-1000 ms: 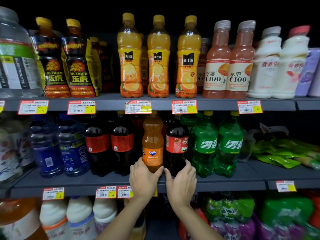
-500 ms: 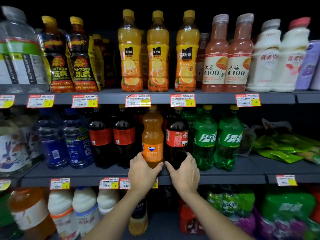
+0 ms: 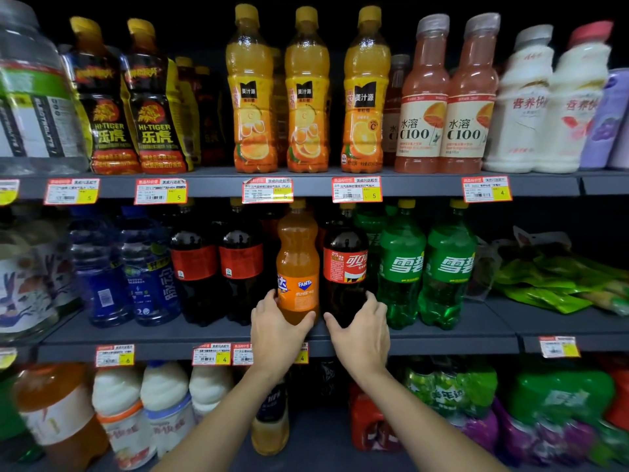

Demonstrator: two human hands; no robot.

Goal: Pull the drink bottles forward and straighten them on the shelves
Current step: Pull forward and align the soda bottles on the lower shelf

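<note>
An orange Fanta bottle (image 3: 297,264) stands upright on the middle shelf (image 3: 459,330), close to its front edge. My left hand (image 3: 275,330) wraps around its base. Right beside it stands a dark cola bottle (image 3: 345,264) with a red label, and my right hand (image 3: 362,330) grips its lower part. The Fanta label is turned a little to the left; the cola label faces partly right. Two green Sprite bottles (image 3: 401,267) stand to the right, two more cola bottles (image 3: 194,267) to the left, set slightly further back.
The top shelf holds Hi-Tiger bottles (image 3: 102,107), three orange juice bottles (image 3: 306,97), C100 bottles (image 3: 425,107) and white milk drinks (image 3: 524,103). Blue bottles (image 3: 149,270) stand at the middle left, green packets (image 3: 558,284) at the right. Price tags (image 3: 267,190) line the shelf edges.
Both hands have closed further around the bases of the Fanta and cola bottles, and the Fanta label has turned leftward. The view has moved closer and tilted upward a little.
</note>
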